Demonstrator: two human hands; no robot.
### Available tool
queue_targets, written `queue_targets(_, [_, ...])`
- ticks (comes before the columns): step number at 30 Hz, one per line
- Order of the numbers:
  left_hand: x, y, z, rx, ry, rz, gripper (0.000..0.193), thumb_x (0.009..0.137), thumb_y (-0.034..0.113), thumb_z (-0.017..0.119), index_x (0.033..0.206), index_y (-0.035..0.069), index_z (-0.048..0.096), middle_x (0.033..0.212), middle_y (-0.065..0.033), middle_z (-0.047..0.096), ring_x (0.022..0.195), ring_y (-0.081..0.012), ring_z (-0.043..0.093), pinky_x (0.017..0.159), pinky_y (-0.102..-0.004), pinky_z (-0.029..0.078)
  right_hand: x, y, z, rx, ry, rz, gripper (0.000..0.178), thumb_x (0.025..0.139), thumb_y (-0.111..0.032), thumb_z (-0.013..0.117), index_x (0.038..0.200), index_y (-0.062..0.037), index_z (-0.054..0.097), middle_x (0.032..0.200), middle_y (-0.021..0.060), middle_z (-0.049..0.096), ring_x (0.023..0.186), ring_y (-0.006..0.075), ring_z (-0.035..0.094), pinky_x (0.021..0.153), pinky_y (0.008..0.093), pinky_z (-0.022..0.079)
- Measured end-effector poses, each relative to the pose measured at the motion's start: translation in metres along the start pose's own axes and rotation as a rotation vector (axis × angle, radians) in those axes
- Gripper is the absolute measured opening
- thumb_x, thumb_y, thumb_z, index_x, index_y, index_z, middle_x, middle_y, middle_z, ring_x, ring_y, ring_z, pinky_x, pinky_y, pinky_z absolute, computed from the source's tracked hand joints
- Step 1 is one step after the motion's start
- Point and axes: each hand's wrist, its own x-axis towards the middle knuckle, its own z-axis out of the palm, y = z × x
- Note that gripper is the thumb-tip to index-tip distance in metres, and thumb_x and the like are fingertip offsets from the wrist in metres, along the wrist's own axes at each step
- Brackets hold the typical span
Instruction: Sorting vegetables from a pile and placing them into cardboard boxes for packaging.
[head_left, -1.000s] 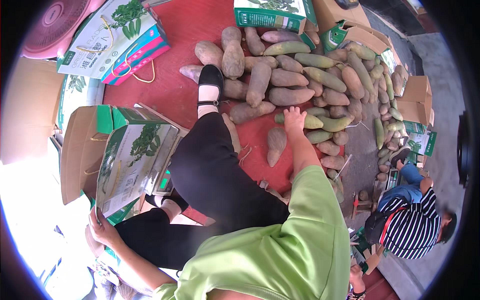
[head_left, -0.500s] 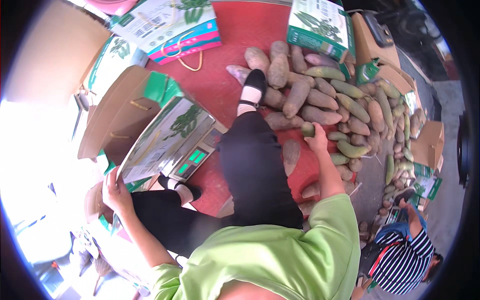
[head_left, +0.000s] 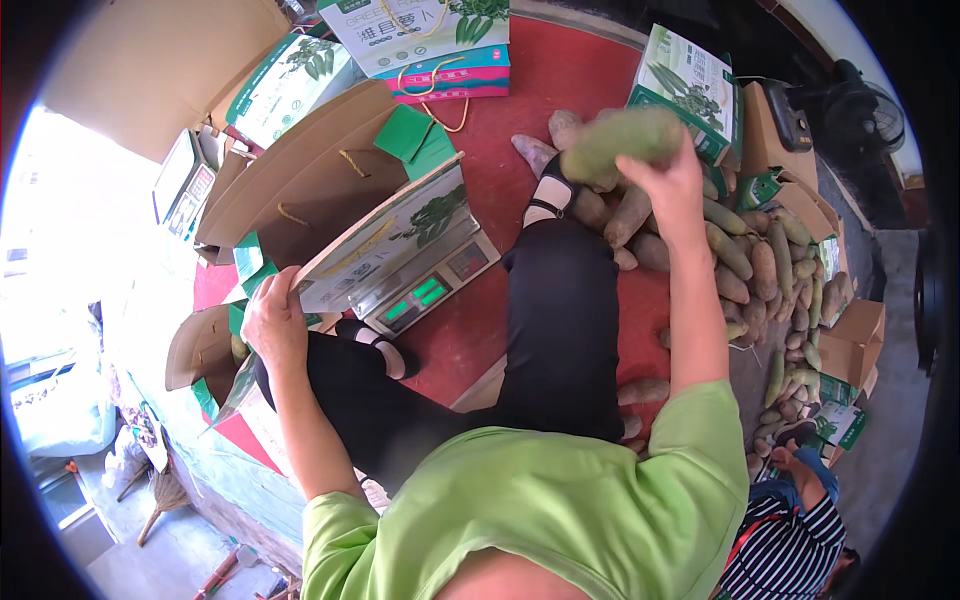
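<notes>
In my right hand (head_left: 674, 190) is a fat green radish (head_left: 622, 143), slightly blurred and raised above the far part of the radish pile (head_left: 765, 270). My fingers wrap its right end; the thumb shows beneath. My left hand (head_left: 276, 325) pinches the near corner of the upright printed flap (head_left: 425, 225) of a cardboard carton (head_left: 290, 170). The carton stands open on a digital scale (head_left: 465, 262) with a lit green display, its other flaps spread apart. What lies inside it is hidden from this angle.
Printed gift boxes (head_left: 445, 65) with cord handles stand at the back, and another white-and-green box (head_left: 690, 80) is behind the pile. A smaller open carton (head_left: 200, 350) sits left of my knee. At lower right a person in a striped shirt (head_left: 785, 550) bends near more radishes.
My right hand has lifted the green radish from low beside the pile, up and away from me. My left hand keeps hold of the carton flap. The view has shifted leftward.
</notes>
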Motion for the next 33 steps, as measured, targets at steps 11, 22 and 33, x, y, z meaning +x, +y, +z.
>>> queue_targets(11, [-0.012, -0.012, 0.004, 0.046, 0.025, 0.03, 0.022, 0.08, 0.009, 0.057, 0.099, 0.019, 0.065, 0.091, -0.0043, 0.066, 0.082, -0.027, 0.063, 0.068, -0.036, 0.049, 0.05, -0.043, 0.245, -0.209, -0.478, -0.429, 0.056, 0.06, -0.022, 0.08, 0.108, -0.0059, 0.056, 0.101, 0.0151, 0.062, 0.095, 0.0326, 0.06, 0.085, 0.0388, 0.047])
queue_targets(22, [-0.02, -0.013, 0.004, -0.053, -0.083, 0.026, 0.019, 0.086, 0.012, 0.053, 0.1, 0.017, 0.064, 0.091, -0.007, 0.066, 0.08, -0.0292, 0.064, 0.066, -0.0371, 0.049, 0.002, 0.013, 0.324, -0.971, -1.134, 0.005, 0.031, 0.077, -0.014, 0.059, 0.107, -0.0094, 0.066, 0.112, 0.0094, 0.064, 0.105, 0.0262, 0.061, 0.082, 0.0399, 0.051])
queue_targets(33, [-0.016, -0.024, 0.007, -0.016, -0.093, 0.071, 0.022, 0.086, 0.011, 0.05, 0.101, 0.017, 0.064, 0.092, -0.0082, 0.067, 0.08, -0.031, 0.064, 0.065, -0.0405, 0.048, 0.022, -0.024, 0.225, -0.373, -0.737, -0.271, 0.039, 0.075, -0.023, 0.067, 0.108, -0.0037, 0.063, 0.096, 0.0108, 0.068, 0.089, 0.025, 0.065, 0.078, 0.034, 0.05])
